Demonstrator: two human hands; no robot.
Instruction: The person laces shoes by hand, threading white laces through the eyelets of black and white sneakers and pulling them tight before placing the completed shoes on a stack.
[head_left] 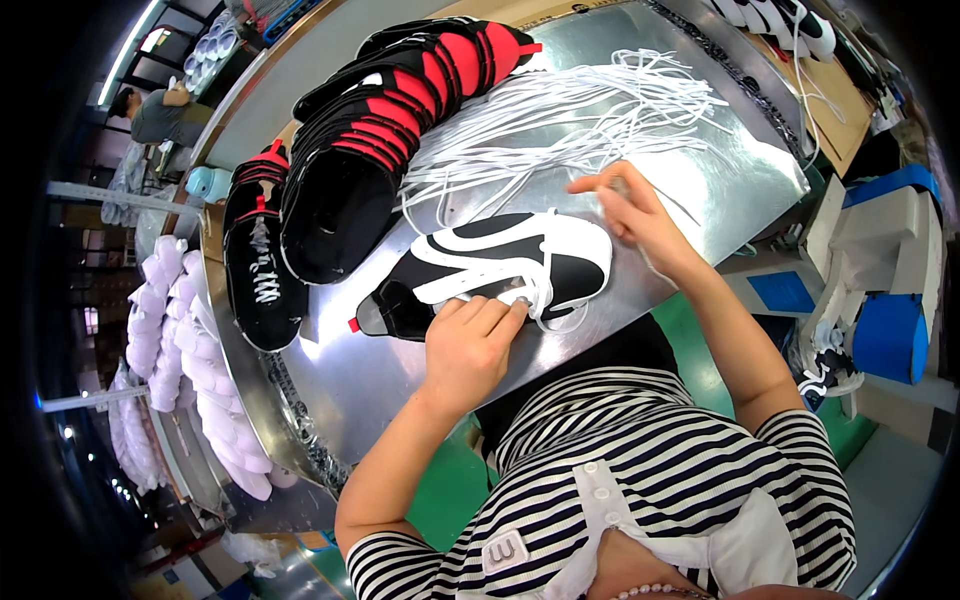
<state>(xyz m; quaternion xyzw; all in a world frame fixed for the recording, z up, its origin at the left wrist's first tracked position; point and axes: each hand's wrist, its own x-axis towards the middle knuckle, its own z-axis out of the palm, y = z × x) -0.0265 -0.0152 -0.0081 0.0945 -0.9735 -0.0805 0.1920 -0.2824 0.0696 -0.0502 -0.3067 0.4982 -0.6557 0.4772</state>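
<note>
A black and white shoe upper [480,235] lies on its side on the metal table, its toe to the right and a red tab at its heel. My left hand [470,345] grips its near side by the lacing, with fingers bent over the edge. White lace loops [541,290] show at the eyelets beside those fingertips. Beyond the toe, my right hand [635,215] is raised off the upper, its fingers drawn together on a white shoelace. Part of that lace [655,268] hangs below the hand; the exact pinch is blurred.
A pile of loose white shoelaces [570,120] spreads across the back of the metal table [340,400]. Nested black and red uppers [390,120] stand at the back left, beside more black uppers [262,270]. A machine with blue panels [890,335] stands right.
</note>
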